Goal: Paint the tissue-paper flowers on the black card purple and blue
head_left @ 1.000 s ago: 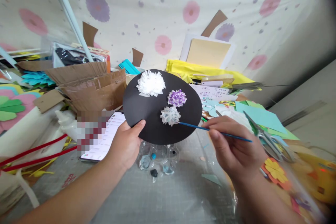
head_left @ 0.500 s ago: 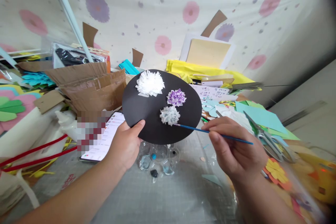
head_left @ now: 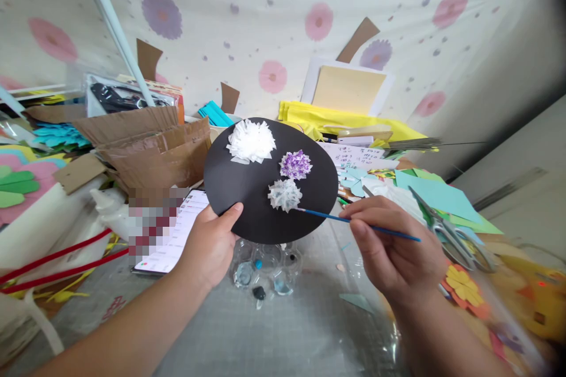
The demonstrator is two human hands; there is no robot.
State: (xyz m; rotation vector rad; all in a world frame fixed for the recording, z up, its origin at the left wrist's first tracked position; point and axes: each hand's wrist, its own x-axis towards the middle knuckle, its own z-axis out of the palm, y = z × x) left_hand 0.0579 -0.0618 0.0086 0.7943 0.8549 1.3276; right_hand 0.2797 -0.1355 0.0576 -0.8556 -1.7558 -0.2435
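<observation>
My left hand (head_left: 214, 244) grips the lower left edge of a black round card (head_left: 241, 188), thumb on its face, holding it tilted above the table. Three ruffled paper flowers sit on the card: a large white flower (head_left: 251, 141), a purple-and-white flower (head_left: 296, 164) and a pale grey-blue flower (head_left: 285, 195). Between the thumb and fingers of my right hand (head_left: 393, 241) is a thin blue paintbrush (head_left: 329, 216). Its tip touches, or nearly touches, the lower edge of the grey-blue flower. Below the card stands a clear plastic paint palette (head_left: 265, 271) with blue and black paint.
A phone (head_left: 170, 241) lies left of my left hand, near a white glue bottle (head_left: 110, 209) and a cardboard box (head_left: 154, 150). Scissors (head_left: 446, 232) and coloured paper (head_left: 433, 194) lie to the right. Yellow paper (head_left: 305, 111) is at the back.
The view has shifted very slightly, so everything sits a little further left. Both hands keep their holds, and the brush tip stays at the grey-blue flower.
</observation>
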